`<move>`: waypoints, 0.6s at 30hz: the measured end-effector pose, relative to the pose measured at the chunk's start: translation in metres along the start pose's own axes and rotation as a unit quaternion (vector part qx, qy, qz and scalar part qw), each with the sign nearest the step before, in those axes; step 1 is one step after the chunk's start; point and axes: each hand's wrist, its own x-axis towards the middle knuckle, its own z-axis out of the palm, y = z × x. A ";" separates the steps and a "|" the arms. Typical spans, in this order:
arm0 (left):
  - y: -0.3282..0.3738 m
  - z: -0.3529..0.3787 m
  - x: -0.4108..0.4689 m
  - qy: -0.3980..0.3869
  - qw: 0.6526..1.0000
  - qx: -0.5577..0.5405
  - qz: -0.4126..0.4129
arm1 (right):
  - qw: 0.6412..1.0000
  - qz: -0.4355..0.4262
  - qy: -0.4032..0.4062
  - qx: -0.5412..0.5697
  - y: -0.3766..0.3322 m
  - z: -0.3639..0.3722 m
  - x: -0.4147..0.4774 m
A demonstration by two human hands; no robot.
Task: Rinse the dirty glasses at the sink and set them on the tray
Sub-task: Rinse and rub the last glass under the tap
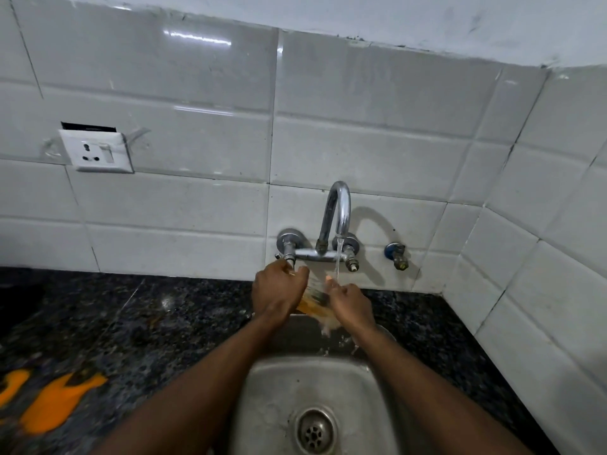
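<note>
Under the faucet, both hands' fingers clasp 1 blurred glass.

Even, fairly bright indoor light from above and left. White streaks of glare sit on the wall tiles, and the faucet throws a soft shadow rightward. Tile lines bow at the edges. The table's left edge is motion-blurred.

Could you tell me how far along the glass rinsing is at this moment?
Done: nothing visible; no tray or rinsed glasses in view. In hand: left hand and right hand hold one glass under the running tap. Left: setting it on the tray.
</note>
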 end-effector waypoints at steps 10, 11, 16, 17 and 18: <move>0.020 -0.003 0.005 -0.075 0.993 0.067 0.069 | 0.920 -0.269 -0.063 -0.280 -0.003 -0.013 -0.003; 0.016 -0.004 0.006 -0.093 0.990 0.032 0.101 | 0.934 -0.250 -0.075 -0.245 -0.003 -0.014 -0.002; -0.006 -0.001 0.010 -0.123 0.968 -0.023 0.216 | 0.935 -0.191 -0.166 -0.250 -0.008 -0.023 0.004; -0.006 0.004 0.008 -0.107 0.979 -0.009 0.174 | 0.912 -0.219 -0.127 -0.323 -0.009 -0.019 0.002; -0.003 0.009 0.008 -0.093 0.989 0.019 0.117 | 0.896 -0.240 -0.086 -0.364 -0.010 -0.015 0.000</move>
